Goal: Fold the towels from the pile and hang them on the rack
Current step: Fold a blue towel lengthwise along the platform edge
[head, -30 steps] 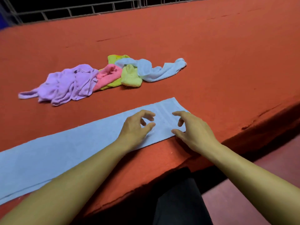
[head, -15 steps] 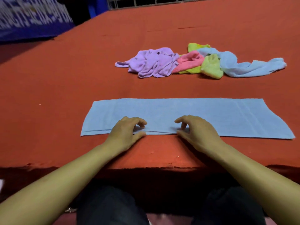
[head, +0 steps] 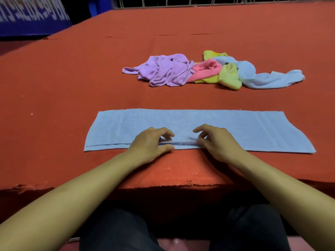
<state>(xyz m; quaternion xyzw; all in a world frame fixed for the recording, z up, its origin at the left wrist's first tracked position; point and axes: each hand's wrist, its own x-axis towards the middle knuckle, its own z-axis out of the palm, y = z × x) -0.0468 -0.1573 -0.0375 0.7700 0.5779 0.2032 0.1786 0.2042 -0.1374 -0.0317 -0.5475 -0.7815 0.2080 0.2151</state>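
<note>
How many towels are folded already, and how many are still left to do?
None is finished. One blue towel lies flat, folded in half lengthwise, with both hands, left hand and right hand, at its near edge. Left: the pile with a purple towel, a pink towel, a yellow-green towel and a light blue towel, all crumpled. Nothing is hung; no towel rack is clearly in view.

Red felt-covered table (head: 72, 84), blue banner (head: 27, 17) with white lettering far left
</note>
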